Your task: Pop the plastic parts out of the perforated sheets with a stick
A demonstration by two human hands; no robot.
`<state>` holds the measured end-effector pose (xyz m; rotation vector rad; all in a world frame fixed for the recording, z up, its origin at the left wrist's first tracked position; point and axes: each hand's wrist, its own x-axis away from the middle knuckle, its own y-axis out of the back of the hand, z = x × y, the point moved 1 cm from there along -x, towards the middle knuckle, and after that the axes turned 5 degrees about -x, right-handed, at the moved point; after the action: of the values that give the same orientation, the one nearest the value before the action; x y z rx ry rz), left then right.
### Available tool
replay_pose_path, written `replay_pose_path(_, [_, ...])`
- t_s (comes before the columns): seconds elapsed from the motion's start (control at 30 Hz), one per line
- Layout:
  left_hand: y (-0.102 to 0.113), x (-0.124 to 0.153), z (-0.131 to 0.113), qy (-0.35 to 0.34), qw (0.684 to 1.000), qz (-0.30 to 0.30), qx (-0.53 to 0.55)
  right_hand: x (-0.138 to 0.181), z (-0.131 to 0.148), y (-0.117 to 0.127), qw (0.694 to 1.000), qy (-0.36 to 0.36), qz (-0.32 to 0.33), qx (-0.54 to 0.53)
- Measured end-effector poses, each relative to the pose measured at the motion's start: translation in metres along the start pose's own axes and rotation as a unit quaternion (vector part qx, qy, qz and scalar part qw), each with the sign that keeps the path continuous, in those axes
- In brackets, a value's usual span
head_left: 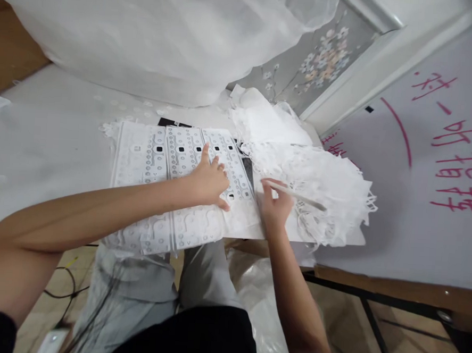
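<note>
A white die-cut sheet with rows of small punched shapes lies on the table's near edge and hangs over it. My left hand presses flat on the sheet's right part, fingers spread. My right hand grips a thin white stick-like tool, its tip pointing right, at the sheet's right edge. Just right of that hand sits a heap of white cut-out scraps.
A large sheer white cloth covers the back of the table. A floral panel and a white board with red writing stand at the right. Plastic bags and cables lie on the floor beneath.
</note>
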<state>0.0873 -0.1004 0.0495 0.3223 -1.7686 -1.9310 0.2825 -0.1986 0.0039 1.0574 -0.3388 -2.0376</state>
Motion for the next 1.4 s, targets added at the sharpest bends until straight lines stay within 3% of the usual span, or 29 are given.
replay_pose_path(0.07, [-0.004, 0.001, 0.002, -0.005, 1.000, -0.014, 0.003, -0.001, -0.007, 0.008, 0.996, -0.050, -0.051, -0.053])
replay_pose_path(0.1, [-0.006, 0.002, 0.003, -0.008, 1.000, -0.023, 0.005, -0.001, -0.009, 0.011, 0.994, -0.054, -0.040, -0.081])
replay_pose_path(0.23, [-0.010, 0.002, 0.005, -0.014, 0.999, -0.045, 0.006, 0.007, -0.008, 0.013, 0.982, -0.039, 0.116, -0.146])
replay_pose_path(0.3, [-0.010, 0.003, 0.006, -0.015, 0.999, -0.046, 0.005, 0.009, -0.006, 0.012, 0.976, -0.049, 0.155, -0.144])
replay_pose_path(0.73, [-0.011, 0.002, 0.008, -0.022, 0.998, -0.052, 0.011, 0.008, -0.002, 0.010, 0.974, -0.045, 0.198, -0.099])
replay_pose_path(0.97, [-0.012, 0.002, 0.009, -0.018, 0.998, -0.047, 0.025, 0.016, -0.001, 0.005, 0.976, 0.116, 0.172, 0.064])
replay_pose_path(1.03, [-0.012, 0.002, 0.009, -0.018, 0.998, -0.050, 0.025, 0.017, 0.000, 0.003, 0.974, 0.127, 0.158, 0.098])
replay_pose_path(1.13, [-0.010, 0.002, 0.008, -0.018, 0.999, -0.045, 0.021, 0.012, -0.003, 0.004, 0.985, 0.085, 0.101, 0.115])
replay_pose_path(1.3, [-0.009, 0.006, 0.005, -0.015, 0.999, -0.019, 0.035, 0.001, -0.015, 0.018, 0.992, -0.034, -0.118, 0.018])
replay_pose_path(1.4, [-0.014, 0.005, 0.008, -0.012, 0.998, -0.002, 0.061, 0.002, -0.014, 0.021, 0.992, -0.040, -0.108, -0.055])
